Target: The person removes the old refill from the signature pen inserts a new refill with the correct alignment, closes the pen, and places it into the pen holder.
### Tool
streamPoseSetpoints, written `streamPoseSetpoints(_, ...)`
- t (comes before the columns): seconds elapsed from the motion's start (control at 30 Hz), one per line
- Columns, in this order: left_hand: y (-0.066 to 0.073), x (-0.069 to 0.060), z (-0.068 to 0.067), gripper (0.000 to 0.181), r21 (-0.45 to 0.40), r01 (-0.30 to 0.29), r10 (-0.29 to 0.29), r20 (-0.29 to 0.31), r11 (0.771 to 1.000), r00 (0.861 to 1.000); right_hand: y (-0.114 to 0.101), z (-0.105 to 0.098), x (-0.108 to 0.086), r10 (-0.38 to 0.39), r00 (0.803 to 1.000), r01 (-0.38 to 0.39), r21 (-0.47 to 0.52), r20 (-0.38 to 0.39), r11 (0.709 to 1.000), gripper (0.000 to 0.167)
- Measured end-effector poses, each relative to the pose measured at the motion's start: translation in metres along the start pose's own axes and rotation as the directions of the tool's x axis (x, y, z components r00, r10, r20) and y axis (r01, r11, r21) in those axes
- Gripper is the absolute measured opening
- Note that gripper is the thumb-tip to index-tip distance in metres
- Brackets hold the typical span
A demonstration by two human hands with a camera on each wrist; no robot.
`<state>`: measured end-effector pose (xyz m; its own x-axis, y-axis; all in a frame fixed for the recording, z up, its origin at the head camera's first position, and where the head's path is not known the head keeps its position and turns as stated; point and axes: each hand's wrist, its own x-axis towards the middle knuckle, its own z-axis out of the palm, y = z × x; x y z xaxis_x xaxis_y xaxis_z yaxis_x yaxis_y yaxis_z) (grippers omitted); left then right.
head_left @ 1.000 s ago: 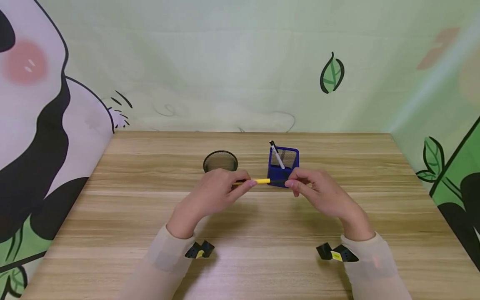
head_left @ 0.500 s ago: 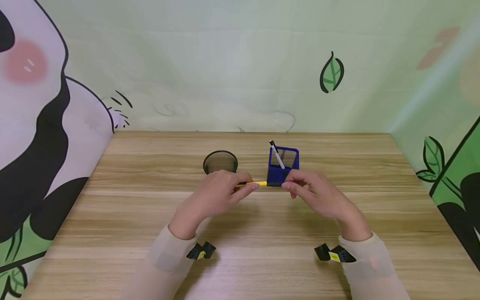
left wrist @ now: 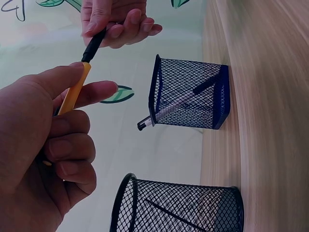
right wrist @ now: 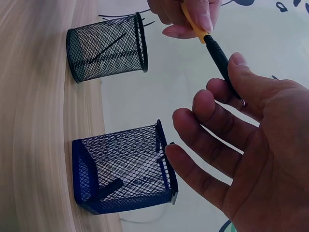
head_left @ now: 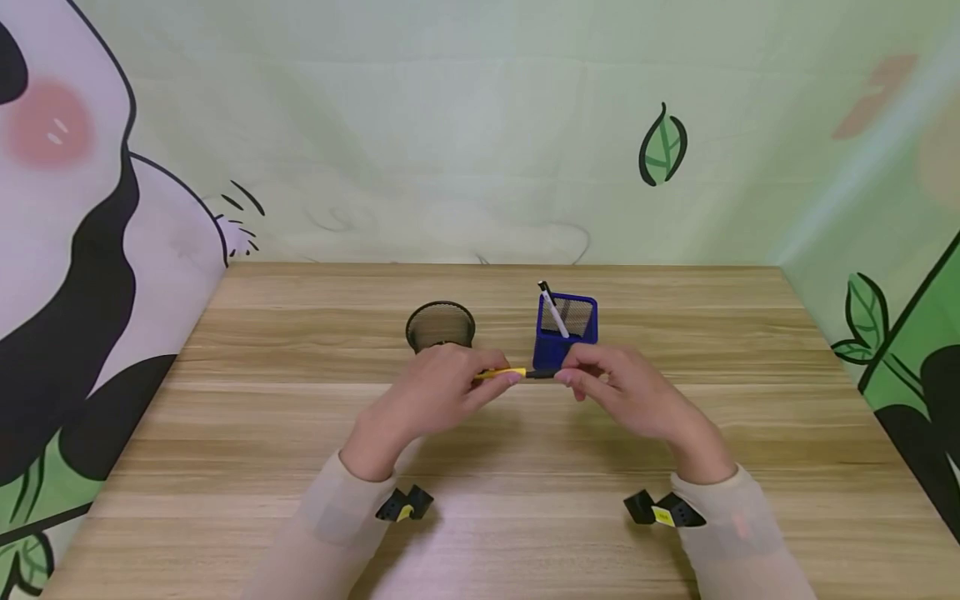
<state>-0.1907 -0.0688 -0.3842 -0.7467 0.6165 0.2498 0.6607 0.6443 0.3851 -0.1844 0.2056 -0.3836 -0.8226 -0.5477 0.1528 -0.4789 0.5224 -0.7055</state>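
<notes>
A pen with a yellow barrel and a black grip section is held crosswise between the two hands, above the table. The left hand wraps its fingers and thumb around the yellow barrel. Between thumb and forefinger, the right hand pinches the black end, where the right wrist view shows a small metallic tip. Just behind the right hand stands a blue mesh pen holder, with a white pen with a black end leaning in it. A round black mesh pen holder stands behind the left hand, partly hidden by it.
The wood-grain table runs back to a green printed backdrop. Black wrist cameras sit at both sleeve cuffs.
The right hand has moved left and slightly nearer the person, closing the gap to the left hand. The left hand has shifted slightly right and nearer. Both holders stay put.
</notes>
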Motion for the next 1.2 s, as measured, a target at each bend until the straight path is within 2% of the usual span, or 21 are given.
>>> streamPoseSetpoints(0.23, 0.0008, 0.0009, 0.0013, 0.027, 0.015, -0.015, 0.015, 0.001, 1.000, 1.000, 0.0005, 0.0030, 0.0013, -0.012, 1.000, 0.012, 0.000, 0.006, 1.000, 0.017)
streamPoseSetpoints(0.6, 0.0005, 0.0014, 0.0048, 0.024, -0.006, -0.052, 0.052, 0.003, 0.999, 0.999, 0.0014, 0.0050, 0.0020, -0.028, 1.000, 0.028, -0.009, 0.010, 1.000, 0.016)
streamPoseSetpoints(0.83, 0.0017, 0.0011, 0.0041, 0.029, -0.030, -0.042, 0.043, 0.017, 0.999, 0.999, 0.0020, 0.0053, 0.0025, -0.030, 1.000, 0.030, -0.010, 0.009, 0.999, 0.017)
streamPoseSetpoints(1.2, -0.0001, -0.0002, 0.0039, 0.024, 0.005, -0.092, 0.092, -0.015, 0.996, 0.996, 0.0033, 0.0030, 0.0011, 0.000, 1.000, 0.000, 0.003, 0.004, 1.000, 0.016)
